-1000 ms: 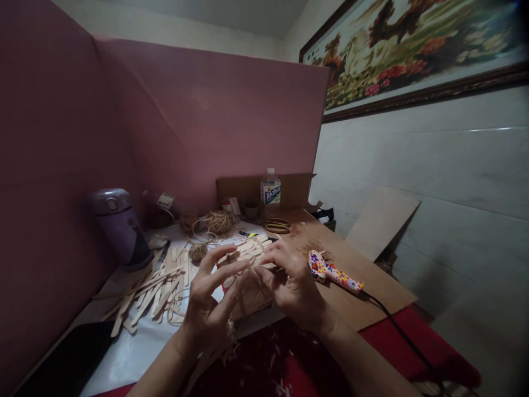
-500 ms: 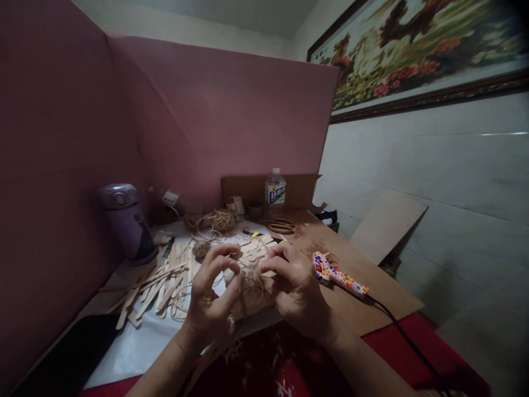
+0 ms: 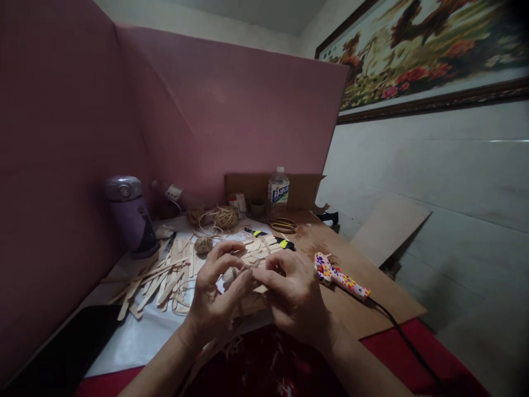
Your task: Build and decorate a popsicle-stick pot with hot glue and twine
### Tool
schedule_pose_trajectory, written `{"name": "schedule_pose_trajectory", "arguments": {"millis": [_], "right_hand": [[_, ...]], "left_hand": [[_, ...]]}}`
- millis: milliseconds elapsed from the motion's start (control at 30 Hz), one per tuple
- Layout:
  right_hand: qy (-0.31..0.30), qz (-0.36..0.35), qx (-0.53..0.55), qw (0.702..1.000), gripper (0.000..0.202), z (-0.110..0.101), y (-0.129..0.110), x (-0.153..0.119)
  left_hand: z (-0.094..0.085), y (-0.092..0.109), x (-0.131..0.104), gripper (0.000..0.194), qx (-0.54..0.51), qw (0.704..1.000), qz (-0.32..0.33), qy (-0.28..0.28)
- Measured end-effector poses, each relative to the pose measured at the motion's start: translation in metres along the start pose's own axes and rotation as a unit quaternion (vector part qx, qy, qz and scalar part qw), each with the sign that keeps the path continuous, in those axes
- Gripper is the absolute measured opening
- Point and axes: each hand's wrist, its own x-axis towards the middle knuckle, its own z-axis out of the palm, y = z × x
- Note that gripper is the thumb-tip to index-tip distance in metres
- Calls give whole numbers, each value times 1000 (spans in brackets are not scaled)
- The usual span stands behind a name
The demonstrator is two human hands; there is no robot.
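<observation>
Pale craft sticks joined into a panel-like piece (image 3: 258, 253) lie in front of me, with jute twine (image 3: 265, 243) running across them. My left hand (image 3: 215, 286) is at the left side of this piece, thumb and forefinger pinched together on the twine. Opposite it, my right hand (image 3: 295, 295) pinches the twine too, its fingertips almost touching those of the left. The lower part of the piece is in shadow and partly covered by my hands, so the exact run of the twine there is hidden.
Loose craft sticks (image 3: 165, 278) lie heaped at left, near a purple flask (image 3: 132, 220). Behind are twine balls (image 3: 225, 218), scissors (image 3: 283, 225) and a plastic bottle (image 3: 279, 193). A flowered glue gun (image 3: 341, 277) with a black cord rests on cardboard (image 3: 376, 309) at right.
My fingertips have come closer together over the stick piece, the right hand's moving left. The view has shifted slightly, and more of the black-and-yellow tool behind the piece shows.
</observation>
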Motion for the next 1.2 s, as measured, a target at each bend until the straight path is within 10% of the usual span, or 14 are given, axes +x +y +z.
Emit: {"name": "schedule_pose_trajectory", "arguments": {"millis": [1200], "right_hand": [[78, 108, 150, 980, 34, 8, 5, 1]], "left_hand": [[0, -3, 5, 7, -49, 997, -49, -31]]}}
